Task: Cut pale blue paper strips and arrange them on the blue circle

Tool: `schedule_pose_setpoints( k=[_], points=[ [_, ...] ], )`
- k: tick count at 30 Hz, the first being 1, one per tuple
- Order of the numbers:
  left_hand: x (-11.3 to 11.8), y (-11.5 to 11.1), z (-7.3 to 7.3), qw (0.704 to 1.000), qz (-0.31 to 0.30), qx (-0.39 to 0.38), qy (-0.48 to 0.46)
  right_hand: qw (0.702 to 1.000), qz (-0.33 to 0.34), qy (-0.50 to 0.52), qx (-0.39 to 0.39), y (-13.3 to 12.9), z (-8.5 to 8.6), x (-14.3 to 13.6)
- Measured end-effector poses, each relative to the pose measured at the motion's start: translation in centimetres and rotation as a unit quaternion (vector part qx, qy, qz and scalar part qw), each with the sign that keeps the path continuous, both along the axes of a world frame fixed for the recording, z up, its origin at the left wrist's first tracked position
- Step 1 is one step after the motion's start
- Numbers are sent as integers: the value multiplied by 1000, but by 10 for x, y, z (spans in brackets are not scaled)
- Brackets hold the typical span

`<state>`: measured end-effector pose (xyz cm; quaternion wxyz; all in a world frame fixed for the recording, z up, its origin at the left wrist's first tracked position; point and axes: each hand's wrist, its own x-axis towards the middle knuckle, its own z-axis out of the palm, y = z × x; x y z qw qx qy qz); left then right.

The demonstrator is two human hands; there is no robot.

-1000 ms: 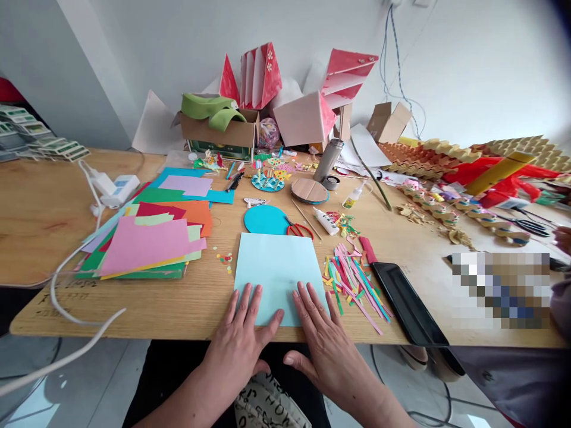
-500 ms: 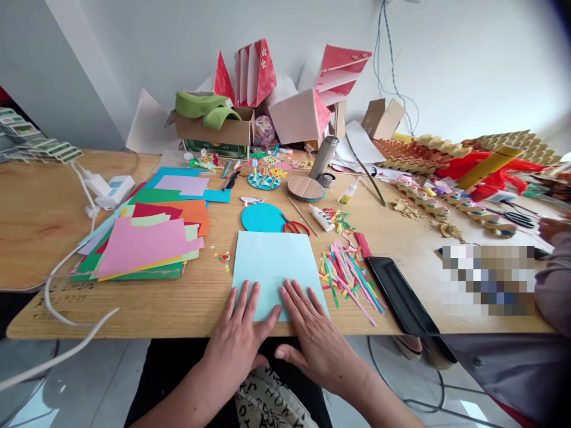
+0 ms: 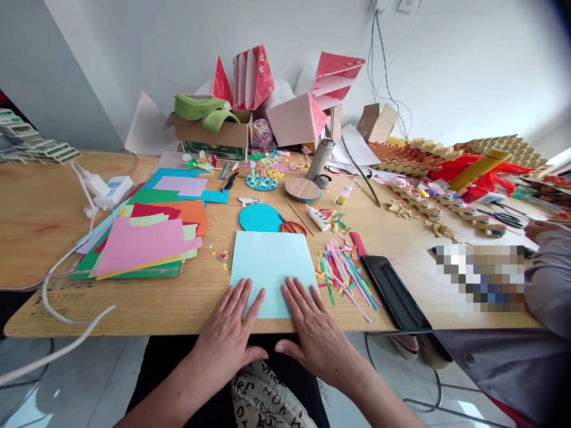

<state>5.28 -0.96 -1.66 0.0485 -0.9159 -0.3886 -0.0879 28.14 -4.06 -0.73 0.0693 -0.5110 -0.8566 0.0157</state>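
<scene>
Pale blue sheet (image 3: pixel 272 255) at lower centre of frame, flat on bench (image 3: pixel 156 309). Left hand (image 3: pixel 225 330) and right hand (image 3: pixel 314 330) over its lower corners; fingers (image 3: pixel 242 291) outstretched, grasping nothing. Probably light, thin, bendable, easily creased, slides readily. Best hold: light pinch at side edges.

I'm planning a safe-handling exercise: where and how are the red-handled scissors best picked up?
Probably by the red handles, with the right hand coming from the right: the scissors lie with handles toward that side, their other end pointing left onto the blue circle.
</scene>
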Motion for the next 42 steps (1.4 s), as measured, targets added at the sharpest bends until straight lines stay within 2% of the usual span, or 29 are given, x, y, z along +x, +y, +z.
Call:
schedule_pose_setpoints(
  k=[8, 13, 22, 26, 29, 31, 33, 35, 36, 38, 42],
  points=[
    [-7, 1, 2, 1000, 10, 1, 22, 1000, -2, 16, -11, -1, 5, 3],
    [-8, 1, -2, 1000, 5, -6, 15, 1000, -23, 9, 15, -2, 9, -1],
    [-7, 2, 2, 1000, -1, -3, 23, 999, -31, 12, -8, -4, 0, -2],
    [-7, 0, 4, 1000, 7, 4, 23, 999, -28, 43, -15, -4, 8, 1],
    [-6, 0, 3, 1000, 1, 0, 15, 988, -95, 125, 1, 7, 23, 11],
    [-6, 0, 2, 1000, 0, -1, 15, 960, -191, 204, 1, 23, 35, 22],
    [-6, 0, 2, 1000, 3, 5, 15, 927, -278, 251, -32, 45, 45, 32],
    [-6, 0, 1, 1000, 5, 11, 12, 901, -342, 253, -89, 69, 50, 41],
    [-5, 0, 0, 1000, 6, 12, 11, 890, -359, 252, -127, 79, 51, 44],
    [-5, 0, -3, 1000, 4, 14, 5, 882, -368, 250, -152, 97, 50, 47],
    [-4, 0, -13, 999, 19, 34, -14, 876, -368, 254, -180, 114, 46, 47]
  ],
)
